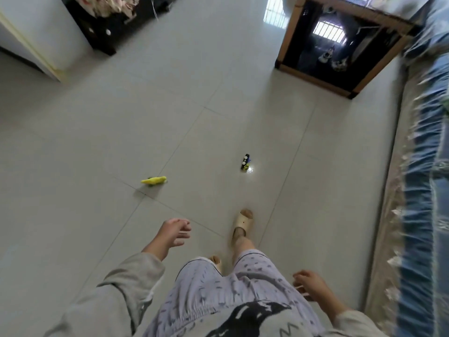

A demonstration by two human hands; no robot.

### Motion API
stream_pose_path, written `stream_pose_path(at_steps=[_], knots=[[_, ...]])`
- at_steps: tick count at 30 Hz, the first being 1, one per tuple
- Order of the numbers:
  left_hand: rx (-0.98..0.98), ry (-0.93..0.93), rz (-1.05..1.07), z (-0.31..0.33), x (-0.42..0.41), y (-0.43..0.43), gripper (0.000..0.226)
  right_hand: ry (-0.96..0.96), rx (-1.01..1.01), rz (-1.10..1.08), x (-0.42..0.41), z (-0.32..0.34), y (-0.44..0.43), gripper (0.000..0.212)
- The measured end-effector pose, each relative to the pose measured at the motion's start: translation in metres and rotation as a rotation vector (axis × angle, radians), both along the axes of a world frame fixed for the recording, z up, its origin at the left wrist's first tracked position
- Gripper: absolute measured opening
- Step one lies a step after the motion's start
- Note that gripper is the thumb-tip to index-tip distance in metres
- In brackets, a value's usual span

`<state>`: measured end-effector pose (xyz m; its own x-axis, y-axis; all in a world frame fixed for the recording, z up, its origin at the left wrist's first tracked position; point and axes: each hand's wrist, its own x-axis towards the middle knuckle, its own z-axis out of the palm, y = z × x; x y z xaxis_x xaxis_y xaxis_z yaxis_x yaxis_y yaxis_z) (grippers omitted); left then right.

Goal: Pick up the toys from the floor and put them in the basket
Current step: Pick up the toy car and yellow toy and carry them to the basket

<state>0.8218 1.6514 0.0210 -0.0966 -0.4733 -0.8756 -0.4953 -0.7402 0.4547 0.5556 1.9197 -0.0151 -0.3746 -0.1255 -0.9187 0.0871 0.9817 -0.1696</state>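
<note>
Two toys lie on the pale tiled floor ahead of me. A small yellow toy (154, 180) rests to the left, and a small black toy with white, blue and yellow parts (245, 162) rests further right. My left hand (174, 231) hangs in front of me, empty, fingers loosely apart, well short of the yellow toy. My right hand (310, 285) is low at my right side, fingers loosely curled, holding nothing. No basket is in view.
A glass-topped coffee table (315, 80) with a wooden frame stands at the upper right. A sofa with a blue cover (418, 190) runs along the right edge. A dark cabinet (102, 37) and a white appliance (31, 45) stand at the upper left. My feet wear beige slippers (243, 224).
</note>
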Motion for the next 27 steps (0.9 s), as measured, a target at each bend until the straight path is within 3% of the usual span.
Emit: stream_pose_path(at_steps=[10, 17, 22, 27], knots=[[0.225, -0.236, 0.202, -0.046, -0.018, -0.037, 0.014, -0.006, -0.115, 0.079, -0.121, -0.019, -0.197, 0.012], [0.179, -0.158, 0.439, -0.042, -0.077, -0.122, 0.018, 0.003, -0.125, 0.26, -0.199, -0.019, -0.318, 0.018], [0.164, -0.111, 0.358, -0.048, -0.141, -0.195, 0.016, -0.003, -0.083, 0.284, -0.221, -0.037, -0.367, 0.028], [0.168, -0.081, 0.204, -0.093, -0.194, -0.265, 0.015, -0.046, -0.016, 0.23, -0.222, -0.085, -0.4, 0.029]])
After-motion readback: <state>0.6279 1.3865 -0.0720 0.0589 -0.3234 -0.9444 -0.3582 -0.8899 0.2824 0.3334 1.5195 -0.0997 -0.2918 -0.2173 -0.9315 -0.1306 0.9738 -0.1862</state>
